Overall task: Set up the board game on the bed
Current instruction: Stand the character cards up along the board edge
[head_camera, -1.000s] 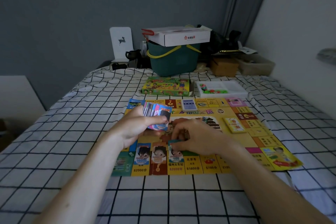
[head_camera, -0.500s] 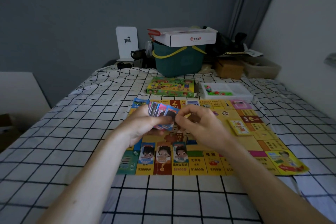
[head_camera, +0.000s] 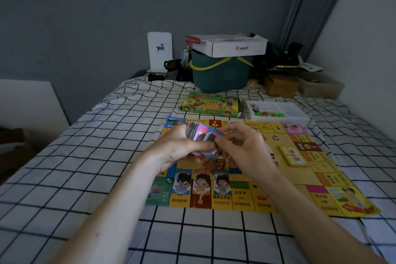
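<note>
Bedding in a white-and-black grid [head_camera: 85,156] fills most of the view, and the yellow game board [head_camera: 304,180] lies flat on it in front of the person. Beyond the board's far edge sit the green game box [head_camera: 211,104] and, just to its right, a white tray [head_camera: 278,111] holding small coloured pieces. Behind them, at the head of the bed, a dark green basket [head_camera: 220,77] carries a white carton [head_camera: 231,46] on its rim, with a white deer card [head_camera: 159,50] standing to the left. On the board's right part rests a small yellow card stack [head_camera: 293,155]. Along the near edge three character cards [head_camera: 201,182] lie side by side. Above the board's middle, the left hand [head_camera: 182,150] grips a fanned deck of cards [head_camera: 201,135], thumb curled across its front. The right hand [head_camera: 246,148] meets it, fingertips pinching the edge of the deck's nearest card, so both hands are together on the deck.
</note>
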